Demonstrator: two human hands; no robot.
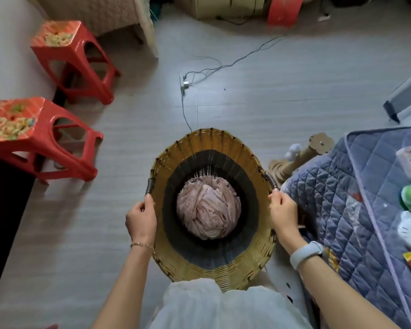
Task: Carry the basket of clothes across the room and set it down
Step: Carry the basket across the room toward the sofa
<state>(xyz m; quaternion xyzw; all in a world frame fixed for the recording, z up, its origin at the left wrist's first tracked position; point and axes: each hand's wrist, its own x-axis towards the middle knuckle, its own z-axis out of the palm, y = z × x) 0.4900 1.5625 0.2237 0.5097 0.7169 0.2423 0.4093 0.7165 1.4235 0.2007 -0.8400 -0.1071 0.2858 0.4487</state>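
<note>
A round woven basket, yellow at the rim and black lower down, hangs in front of me over the grey floor. A bundle of pale pink clothes lies at its bottom. My left hand grips the basket's left rim just below the dark left handle. My right hand grips the right rim just below the coiled right handle. Both wrists show, a thin bracelet on the left and a pale band on the right.
Two red plastic stools stand along the left wall. A power strip with cables lies on the floor ahead. A blue quilted bed with small items sits close on the right, a cardboard stand beside it.
</note>
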